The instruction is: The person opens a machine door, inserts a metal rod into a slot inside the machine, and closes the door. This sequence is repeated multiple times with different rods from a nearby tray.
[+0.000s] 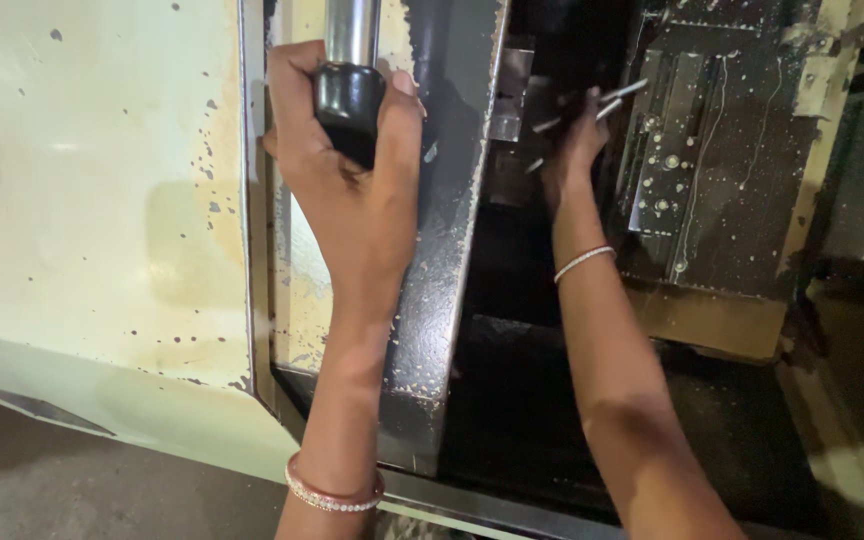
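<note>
The left hand (pixel 352 190) clenches the black handle (pixel 349 105) of the machine door (pixel 442 250), bracing it aside, while the right hand (pixel 574 150) pinches thin metal rods (pixel 602 105) inside the dark chamber.

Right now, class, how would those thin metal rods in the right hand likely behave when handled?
The thin metal rods look straight and shiny, so probably stiff and light. Being slim and apparently round, they would likely roll if set down. The right hand pinches several fanned apart, so one could slip loose.

Right hand (pixel 574 150) — blurred, rods (pixel 607 102) indistinct
</note>
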